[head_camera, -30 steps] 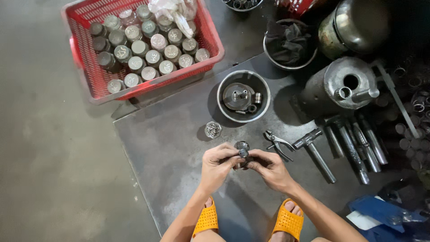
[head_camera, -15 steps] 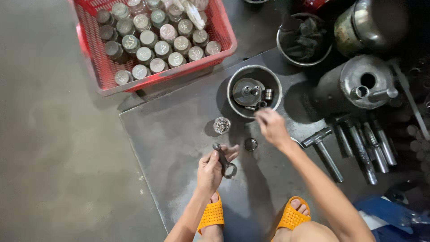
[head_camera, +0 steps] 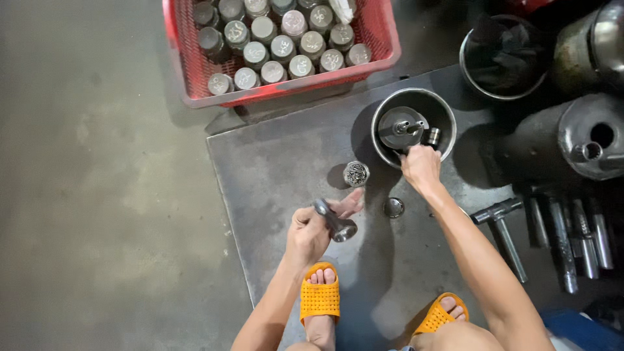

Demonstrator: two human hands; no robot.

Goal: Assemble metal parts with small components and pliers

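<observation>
Below, I see the left hand (head_camera: 311,233) curled around a short metal part with a cylindrical head (head_camera: 337,223), the fingers closed on its shaft and the thumb stretched out toward the right. That part is held just above the dark metal sheet (head_camera: 273,156) on the floor, in front of the left orange sandal (head_camera: 320,300). My view shows the right hand (head_camera: 420,168) reaching over the near rim of a round steel bowl (head_camera: 444,117), its fingers bent down onto the grey metal components (head_camera: 402,127) lying inside; I cannot tell whether they pinch anything. Between the two hands stands a small tin of tiny bits (head_camera: 356,173), and a small metal ring (head_camera: 393,207) lies flat on the sheet just beside the right forearm. Farther up, a red plastic basket (head_camera: 380,39) holds rows of grey cylinders (head_camera: 283,47) standing on end. To the right lie a T-shaped wrench (head_camera: 504,227) and several long sockets (head_camera: 575,237) side by side, near a large dark cylinder body (head_camera: 559,140). A second bowl (head_camera: 504,55) with dark contents sits at the upper right. The right orange sandal (head_camera: 439,315) rests on the sheet.
</observation>
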